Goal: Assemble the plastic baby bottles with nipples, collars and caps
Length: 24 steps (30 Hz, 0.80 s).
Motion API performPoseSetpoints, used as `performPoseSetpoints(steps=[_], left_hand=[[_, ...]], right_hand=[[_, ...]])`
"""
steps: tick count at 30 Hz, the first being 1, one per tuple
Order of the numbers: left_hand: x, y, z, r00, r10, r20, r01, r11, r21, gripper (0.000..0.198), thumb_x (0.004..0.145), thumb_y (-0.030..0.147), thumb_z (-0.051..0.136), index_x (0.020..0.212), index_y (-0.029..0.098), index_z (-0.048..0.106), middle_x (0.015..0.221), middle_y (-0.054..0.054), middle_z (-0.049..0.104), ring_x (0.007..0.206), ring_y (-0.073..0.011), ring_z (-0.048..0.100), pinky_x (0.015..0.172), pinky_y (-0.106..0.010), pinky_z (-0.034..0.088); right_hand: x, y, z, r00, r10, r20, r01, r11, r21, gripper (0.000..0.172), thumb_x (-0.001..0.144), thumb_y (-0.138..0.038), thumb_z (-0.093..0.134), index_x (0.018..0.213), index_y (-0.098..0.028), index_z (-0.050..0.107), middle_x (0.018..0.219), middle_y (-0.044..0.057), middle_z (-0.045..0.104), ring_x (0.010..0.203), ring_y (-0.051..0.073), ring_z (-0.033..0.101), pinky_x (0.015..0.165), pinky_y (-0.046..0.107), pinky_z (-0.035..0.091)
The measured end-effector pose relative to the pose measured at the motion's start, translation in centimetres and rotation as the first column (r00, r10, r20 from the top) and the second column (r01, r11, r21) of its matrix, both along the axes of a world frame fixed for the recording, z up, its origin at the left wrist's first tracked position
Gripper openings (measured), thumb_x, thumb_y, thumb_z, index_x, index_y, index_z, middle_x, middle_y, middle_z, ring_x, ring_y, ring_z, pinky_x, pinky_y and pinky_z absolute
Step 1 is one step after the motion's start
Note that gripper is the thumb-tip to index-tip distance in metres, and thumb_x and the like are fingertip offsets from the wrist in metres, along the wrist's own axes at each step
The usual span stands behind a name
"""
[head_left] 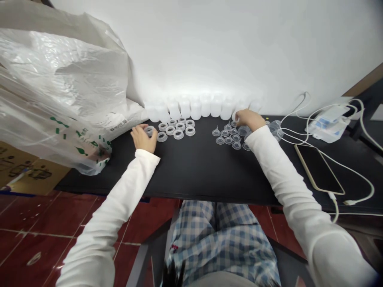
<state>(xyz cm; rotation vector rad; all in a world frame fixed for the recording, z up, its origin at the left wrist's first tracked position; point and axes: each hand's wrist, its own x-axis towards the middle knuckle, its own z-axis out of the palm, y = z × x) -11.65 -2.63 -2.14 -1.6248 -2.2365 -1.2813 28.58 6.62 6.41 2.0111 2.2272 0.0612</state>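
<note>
My left hand curls its fingers round a small clear plastic ring cap at the left end of a cluster of several ring caps on the black table. My right hand reaches to the back of a group of several small clear funnel-shaped inserts, fingers pinched on one small clear piece next to the bottles. A row of several white plastic bottles stands along the wall behind both groups.
A large crumpled plastic bag fills the table's left end, above cardboard boxes. A phone on a white cable lies at the right, with a white charger block and looped cables behind it. Red floor tiles lie below.
</note>
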Motion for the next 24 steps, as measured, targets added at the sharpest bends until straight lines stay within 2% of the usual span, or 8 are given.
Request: performPoseSetpoints(steps=[6, 10, 12, 14, 17, 20, 22, 24], left_hand=[[-0.8, -0.2, -1.3, 0.998, 0.057, 0.007, -0.054, 0.976, -0.21, 0.028, 0.079, 0.03, 0.06, 0.102, 0.016, 0.055, 0.121, -0.023, 0.062, 0.121, -0.0424, 0.055, 0.11, -0.063, 0.043], [-0.4, -0.1, -1.3, 0.998, 0.03, 0.051, -0.021, 0.984, -0.176, 0.028, 0.082, 0.029, 0.056, 0.107, 0.016, 0.057, 0.123, -0.022, 0.062, 0.123, -0.0411, 0.055, 0.109, -0.063, 0.043], [0.1, -0.4, -0.9, 0.998, 0.046, 0.04, -0.04, 0.99, -0.135, 0.033, 0.084, 0.03, 0.053, 0.114, 0.014, 0.057, 0.127, -0.024, 0.061, 0.125, -0.0418, 0.054, 0.11, -0.064, 0.042], [1.0, -0.8, -0.4, 1.0, 0.022, -0.018, -0.024, 0.996, -0.09, 0.041, 0.087, 0.032, 0.052, 0.123, 0.012, 0.056, 0.136, -0.027, 0.056, 0.127, -0.0427, 0.054, 0.111, -0.064, 0.041], [3.8, -1.3, 0.4, 0.959, -0.239, -0.151, 0.233, 0.971, -0.057, 0.047, 0.09, 0.032, 0.051, 0.133, 0.013, 0.054, 0.147, -0.025, 0.053, 0.137, -0.0397, 0.051, 0.116, -0.06, 0.04], [7.8, -0.8, 0.4, 0.826, -0.501, -0.26, 0.496, 0.864, -0.089, 0.049, 0.093, 0.028, 0.049, 0.14, 0.015, 0.052, 0.152, -0.021, 0.053, 0.142, -0.0347, 0.05, 0.119, -0.055, 0.039], [10.8, 0.4, -0.1, 0.776, -0.562, -0.284, 0.562, 0.822, -0.092, 0.051, 0.093, 0.025, 0.048, 0.142, 0.014, 0.052, 0.154, -0.02, 0.053, 0.142, -0.0326, 0.052, 0.118, -0.052, 0.041], [13.4, 2.1, -0.6, 0.793, -0.545, -0.273, 0.549, 0.833, -0.069, 0.051, 0.092, 0.022, 0.047, 0.142, 0.013, 0.052, 0.151, -0.021, 0.056, 0.142, -0.033, 0.052, 0.118, -0.052, 0.041]], right_hand=[[0.3, 0.0, 0.3, 0.998, 0.004, -0.062, 0.001, 0.998, 0.069, 0.038, 0.084, -0.028, 0.073, 0.121, -0.019, 0.074, 0.12, 0.018, 0.074, 0.104, 0.033, 0.072, 0.082, 0.042, 0.055], [0.8, -0.9, 1.8, 0.985, 0.108, -0.132, -0.079, 0.975, 0.208, 0.033, 0.093, -0.031, 0.055, 0.115, -0.018, 0.075, 0.104, 0.016, 0.075, 0.095, 0.031, 0.069, 0.082, 0.044, 0.054], [0.5, -2.0, 2.5, 0.966, 0.193, -0.172, -0.132, 0.94, 0.316, 0.035, 0.096, -0.033, 0.047, 0.114, -0.019, 0.073, 0.098, 0.014, 0.073, 0.092, 0.03, 0.066, 0.082, 0.043, 0.052], [-0.5, -3.6, 2.8, 0.937, 0.281, -0.209, -0.177, 0.894, 0.411, 0.038, 0.1, -0.033, 0.04, 0.117, -0.02, 0.07, 0.101, 0.014, 0.071, 0.094, 0.03, 0.063, 0.085, 0.044, 0.05], [-2.7, -6.5, 1.9, 0.902, 0.381, -0.205, -0.245, 0.84, 0.485, 0.041, 0.103, -0.032, 0.032, 0.122, -0.018, 0.065, 0.114, 0.018, 0.065, 0.102, 0.033, 0.06, 0.092, 0.047, 0.046], [-4.5, -8.8, -0.5, 0.876, 0.453, -0.165, -0.315, 0.796, 0.517, 0.044, 0.105, -0.03, 0.026, 0.119, -0.019, 0.066, 0.114, 0.019, 0.064, 0.105, 0.034, 0.059, 0.093, 0.048, 0.045], [-5.1, -9.8, -2.3, 0.85, 0.51, -0.133, -0.384, 0.771, 0.508, 0.044, 0.105, -0.029, 0.025, 0.115, -0.019, 0.067, 0.111, 0.018, 0.065, 0.105, 0.033, 0.059, 0.092, 0.047, 0.045], [-5.2, -10.4, -3.9, 0.826, 0.553, -0.108, -0.445, 0.758, 0.477, 0.042, 0.103, -0.027, 0.029, 0.114, -0.019, 0.069, 0.114, 0.019, 0.067, 0.106, 0.033, 0.06, 0.093, 0.049, 0.046]])
